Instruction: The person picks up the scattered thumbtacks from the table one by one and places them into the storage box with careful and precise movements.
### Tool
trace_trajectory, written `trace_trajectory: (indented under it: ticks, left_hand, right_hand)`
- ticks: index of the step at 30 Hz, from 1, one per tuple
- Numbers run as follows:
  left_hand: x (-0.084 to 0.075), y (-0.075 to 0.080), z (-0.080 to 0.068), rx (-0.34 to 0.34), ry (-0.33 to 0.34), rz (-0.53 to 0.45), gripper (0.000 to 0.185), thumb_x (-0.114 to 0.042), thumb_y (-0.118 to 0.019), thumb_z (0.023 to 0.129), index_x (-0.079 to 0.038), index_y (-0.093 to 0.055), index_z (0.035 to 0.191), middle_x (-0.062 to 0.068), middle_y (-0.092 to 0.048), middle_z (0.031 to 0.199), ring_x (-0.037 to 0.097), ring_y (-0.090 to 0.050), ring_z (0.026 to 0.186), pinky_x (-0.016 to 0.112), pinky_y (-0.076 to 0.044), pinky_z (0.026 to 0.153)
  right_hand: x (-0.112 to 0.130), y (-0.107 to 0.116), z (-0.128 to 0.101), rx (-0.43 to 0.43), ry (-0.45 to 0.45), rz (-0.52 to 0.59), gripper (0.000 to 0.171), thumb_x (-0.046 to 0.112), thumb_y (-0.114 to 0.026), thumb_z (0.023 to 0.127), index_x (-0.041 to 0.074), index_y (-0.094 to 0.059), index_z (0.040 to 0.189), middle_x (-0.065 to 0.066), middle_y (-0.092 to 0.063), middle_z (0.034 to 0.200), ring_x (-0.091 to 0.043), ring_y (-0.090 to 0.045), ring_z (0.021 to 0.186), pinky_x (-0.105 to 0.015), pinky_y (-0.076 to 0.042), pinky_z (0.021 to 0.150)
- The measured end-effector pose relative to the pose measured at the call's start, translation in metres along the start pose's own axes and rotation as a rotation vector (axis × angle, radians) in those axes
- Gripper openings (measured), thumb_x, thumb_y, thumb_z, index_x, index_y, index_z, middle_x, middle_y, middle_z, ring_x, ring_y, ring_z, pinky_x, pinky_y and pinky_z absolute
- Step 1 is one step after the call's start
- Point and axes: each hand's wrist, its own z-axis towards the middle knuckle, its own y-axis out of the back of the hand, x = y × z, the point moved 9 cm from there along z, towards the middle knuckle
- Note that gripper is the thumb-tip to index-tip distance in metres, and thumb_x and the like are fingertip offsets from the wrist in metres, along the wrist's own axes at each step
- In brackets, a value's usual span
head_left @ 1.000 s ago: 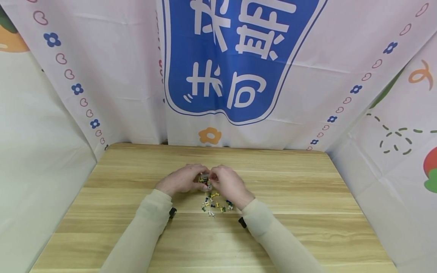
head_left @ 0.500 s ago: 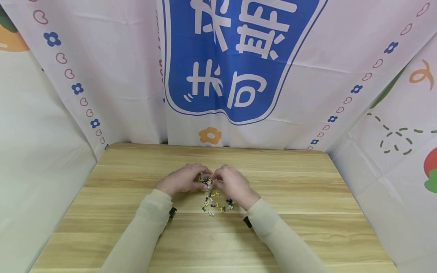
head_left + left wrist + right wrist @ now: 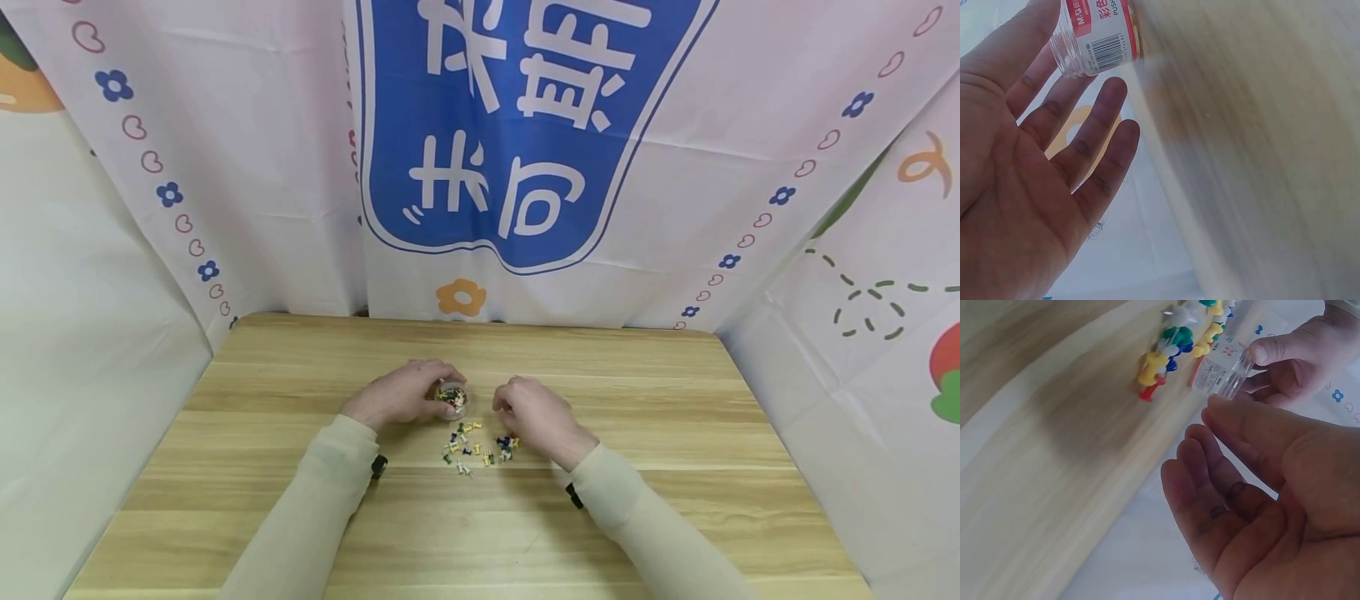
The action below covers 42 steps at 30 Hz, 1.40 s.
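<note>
Clear plastic push-pin jar [image 3: 453, 398] on wooden table [image 3: 675, 500], near centre, mouth up, coloured pins visible inside. Held by left hand [image 3: 401, 394]: thumb and forefinger pinching jar wall near the top, remaining fingers straight and loose per left wrist view [image 3: 1035, 156]. Label with barcode and red band readable on jar [image 3: 1100, 37] there.

Right hand [image 3: 534, 414] just right of jar, not touching it, a small gap between. Fingers loosely curled inward, nothing gripped as seen in right wrist view [image 3: 1254, 506]; palm empty.

Loose push pins [image 3: 480, 447] scattered on table just in front of jar, between the two wrists: yellow, blue, green, white, red mixed. Right hand's fingertips directly above right edge of scatter; contact with pins not resolvable. Same cluster blurred in right wrist view [image 3: 1172, 347], jar [image 3: 1222, 369] beyond it.

Beige sleeves on both arms. Printed fabric backdrop [image 3: 525, 125] behind table, blue panel with white characters.
</note>
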Motion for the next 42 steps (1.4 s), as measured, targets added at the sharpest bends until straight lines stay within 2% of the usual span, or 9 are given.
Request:
trace_trajectory:
  ticks: [5, 12, 19, 26, 33, 42]
  left_hand:
    - [-0.001, 0.000, -0.001, -0.001, 0.000, 0.001, 0.050, -0.031, -0.089, 0.107, -0.021, -0.074, 0.153, 0.006, -0.075, 0.157, 0.035, -0.065, 0.155, 0.061, -0.050, 0.135]
    - [-0.001, 0.000, -0.002, 0.000, -0.011, 0.004, 0.051, -0.030, -0.089, 0.107, -0.019, -0.073, 0.154, 0.006, -0.075, 0.158, 0.035, -0.065, 0.156, 0.062, -0.048, 0.136]
    - [-0.002, 0.001, -0.002, -0.006, -0.025, 0.013, 0.050, -0.030, -0.090, 0.106, -0.018, -0.074, 0.153, 0.006, -0.076, 0.155, 0.035, -0.066, 0.154, 0.063, -0.049, 0.136]
    - [-0.002, 0.000, -0.001, -0.002, -0.030, 0.016, 0.050, -0.032, -0.089, 0.107, -0.019, -0.074, 0.153, 0.005, -0.076, 0.155, 0.035, -0.066, 0.154, 0.063, -0.046, 0.137]
    - [-0.001, 0.000, -0.001, -0.006, -0.020, 0.017, 0.050, -0.032, -0.089, 0.107, -0.020, -0.074, 0.153, 0.005, -0.076, 0.155, 0.035, -0.065, 0.153, 0.063, -0.050, 0.134]
    - [-0.001, 0.000, -0.001, -0.004, -0.018, 0.007, 0.050, -0.031, -0.089, 0.107, -0.020, -0.074, 0.153, 0.005, -0.077, 0.154, 0.034, -0.067, 0.152, 0.063, -0.048, 0.137]
  right_hand:
    - [-0.003, 0.000, -0.005, 0.025, 0.021, -0.025, 0.012, -0.003, -0.082, 0.101, 0.008, -0.087, 0.104, -0.008, -0.084, 0.105, -0.023, -0.079, 0.096, -0.041, -0.071, 0.089]
    - [-0.006, -0.004, -0.010, 0.056, 0.054, -0.072, 0.011, 0.004, -0.087, 0.103, 0.011, -0.084, 0.095, -0.004, -0.083, 0.096, -0.017, -0.076, 0.090, -0.036, -0.069, 0.082]
    - [-0.011, -0.009, -0.013, 0.099, 0.041, -0.069, 0.021, 0.005, -0.088, 0.102, 0.015, -0.078, 0.086, 0.001, -0.077, 0.088, -0.014, -0.068, 0.082, -0.036, -0.064, 0.073]
    - [-0.012, -0.012, -0.013, 0.109, 0.039, -0.060, 0.024, 0.004, -0.086, 0.102, 0.016, -0.076, 0.085, 0.002, -0.075, 0.085, -0.012, -0.066, 0.079, -0.036, -0.062, 0.072]
    - [-0.014, -0.010, -0.012, 0.093, 0.020, -0.025, 0.015, 0.001, -0.084, 0.101, 0.013, -0.081, 0.092, 0.000, -0.080, 0.092, -0.015, -0.071, 0.085, -0.039, -0.066, 0.079]
    - [-0.015, -0.012, -0.010, 0.086, 0.036, -0.008, 0.019, -0.002, -0.084, 0.099, 0.014, -0.079, 0.090, 0.002, -0.078, 0.090, -0.012, -0.068, 0.083, -0.036, -0.064, 0.077]
